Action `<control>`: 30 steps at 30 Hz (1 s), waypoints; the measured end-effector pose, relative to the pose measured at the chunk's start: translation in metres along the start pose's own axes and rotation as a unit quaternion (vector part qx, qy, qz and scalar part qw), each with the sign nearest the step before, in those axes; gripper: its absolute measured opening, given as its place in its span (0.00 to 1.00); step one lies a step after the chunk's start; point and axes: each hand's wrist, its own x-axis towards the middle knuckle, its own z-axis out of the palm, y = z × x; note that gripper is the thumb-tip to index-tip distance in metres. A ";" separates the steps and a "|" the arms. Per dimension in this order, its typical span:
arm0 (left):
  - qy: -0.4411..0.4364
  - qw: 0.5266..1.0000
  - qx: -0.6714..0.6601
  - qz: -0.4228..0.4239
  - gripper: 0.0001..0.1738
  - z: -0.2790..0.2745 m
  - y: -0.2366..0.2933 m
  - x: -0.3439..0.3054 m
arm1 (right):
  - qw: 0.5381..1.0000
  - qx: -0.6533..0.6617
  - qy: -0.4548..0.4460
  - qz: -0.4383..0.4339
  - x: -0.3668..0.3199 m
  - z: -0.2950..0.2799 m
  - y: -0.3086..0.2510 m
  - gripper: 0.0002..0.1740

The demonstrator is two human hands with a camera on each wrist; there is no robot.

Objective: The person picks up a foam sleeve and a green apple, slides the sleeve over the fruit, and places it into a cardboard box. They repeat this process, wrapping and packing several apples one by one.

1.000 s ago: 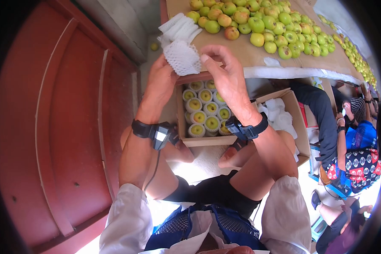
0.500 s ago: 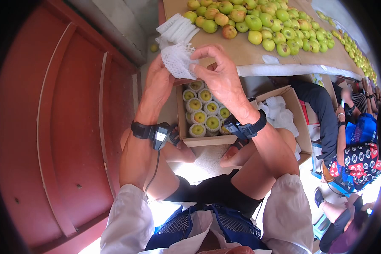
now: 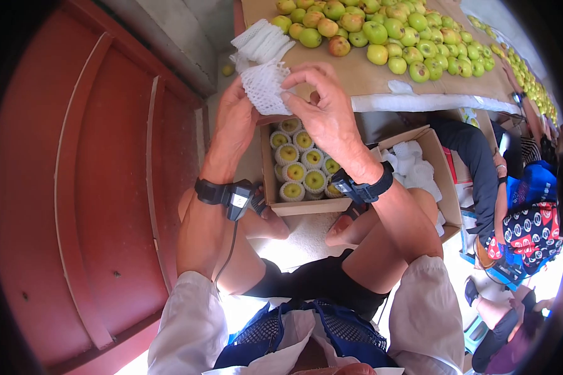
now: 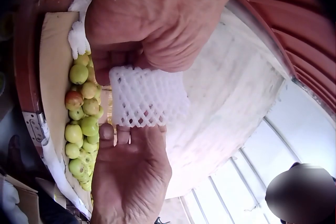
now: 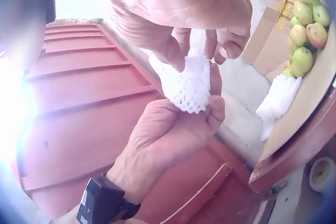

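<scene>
A white foam fruit net (image 3: 266, 87) is held up in front of the table's near edge. My left hand (image 3: 233, 119) grips it from the left, with the fingers curled round its side. From the right, my right hand (image 3: 326, 106) pinches its rim between thumb and fingers. In the left wrist view the foam net (image 4: 149, 98) spans between both hands, white all over. Seen from the right wrist, the net (image 5: 190, 85) narrows toward the left palm. Just beyond it, a stack of flattened foam nets (image 3: 261, 42) lies on the table corner.
Green and reddish apples (image 3: 388, 31) are heaped on the cardboard-covered table (image 3: 331, 65). Below my hands stands a carton (image 3: 306, 210) of net-wrapped apples. Another carton (image 3: 449, 194) holds white foam nets. A red door (image 3: 106, 219) is at left; other people sit at right.
My right hand has moved slightly left onto the net's rim and now pinches it. Over the last half second both hands have barely shifted.
</scene>
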 end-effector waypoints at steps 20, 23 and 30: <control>0.141 0.966 0.209 0.062 0.12 -0.006 -0.019 0.008 | 0.883 0.339 -0.112 0.306 0.008 -0.002 0.011 0.15; 0.125 0.940 0.296 0.116 0.12 -0.008 -0.024 0.008 | 0.843 0.389 -0.149 0.341 0.009 -0.006 0.018 0.12; 0.109 0.929 0.347 0.068 0.15 0.001 -0.015 0.000 | 0.843 0.419 -0.101 0.323 0.017 -0.013 0.022 0.10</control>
